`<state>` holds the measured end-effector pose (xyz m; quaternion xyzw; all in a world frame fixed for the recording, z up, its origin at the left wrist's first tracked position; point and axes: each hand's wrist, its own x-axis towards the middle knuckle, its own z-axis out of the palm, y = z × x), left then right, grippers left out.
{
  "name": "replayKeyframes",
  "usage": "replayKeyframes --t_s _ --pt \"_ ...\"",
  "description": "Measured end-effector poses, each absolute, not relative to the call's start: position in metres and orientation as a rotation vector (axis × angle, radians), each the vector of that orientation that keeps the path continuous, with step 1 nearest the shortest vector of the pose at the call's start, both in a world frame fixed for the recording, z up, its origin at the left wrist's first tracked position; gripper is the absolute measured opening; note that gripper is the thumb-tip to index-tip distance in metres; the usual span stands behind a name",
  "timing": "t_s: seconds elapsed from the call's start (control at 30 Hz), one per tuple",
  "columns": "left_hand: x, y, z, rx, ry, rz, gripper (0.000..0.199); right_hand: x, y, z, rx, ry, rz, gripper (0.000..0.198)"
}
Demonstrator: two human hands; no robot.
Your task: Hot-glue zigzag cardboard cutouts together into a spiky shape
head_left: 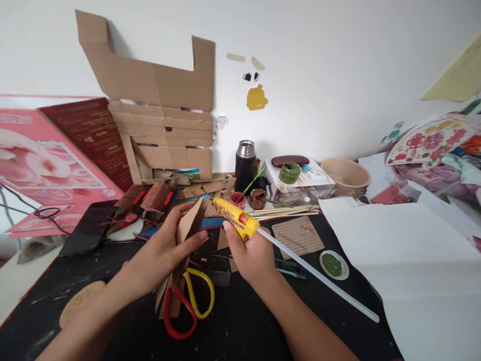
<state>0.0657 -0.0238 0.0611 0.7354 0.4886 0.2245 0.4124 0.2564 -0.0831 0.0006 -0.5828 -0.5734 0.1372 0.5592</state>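
Observation:
My left hand (165, 245) is closed around a folded piece of cardboard (189, 220), thumb on its near side. In my right hand (251, 253) is a yellow hot glue gun (235, 215), its nozzle pointing left at the cardboard's upper edge; I cannot tell whether the tip touches it. A long translucent glue stick (319, 276) juts from the back of the gun toward the lower right. Below my hands lie scissors (205, 296) with one red and one yellow handle, their blades hidden under cardboard scraps and my left hand.
Brown painted cardboard rolls (158, 197) and a black phone (88, 228) lie at left. Paint jars (258, 199), a black thermos (244, 168) and wooden sticks (285, 213) stand or lie behind. A corrugated piece (298, 235), a green utility knife (291, 269) and a lid of green paint (334, 264) are at right.

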Motion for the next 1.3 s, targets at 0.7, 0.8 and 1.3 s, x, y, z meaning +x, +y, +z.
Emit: replayKeyframes --t_s 0.7,0.8,1.3 --pt "0.0683 -0.0249 0.0638 1.835 1.247 0.558 0.083 0.2575 -0.0831 -0.0004 -1.392 -1.349 0.296 0.034" --pt "0.0682 -0.0255 0.0641 1.820 1.232 0.551 0.084 0.2574 -0.0830 0.0001 -1.409 -1.351 0.294 0.035" --pt "0.0611 -0.0225 0.0606 1.753 1.216 0.602 0.077 0.2541 -0.0872 0.0008 -1.380 -1.482 0.287 0.032"
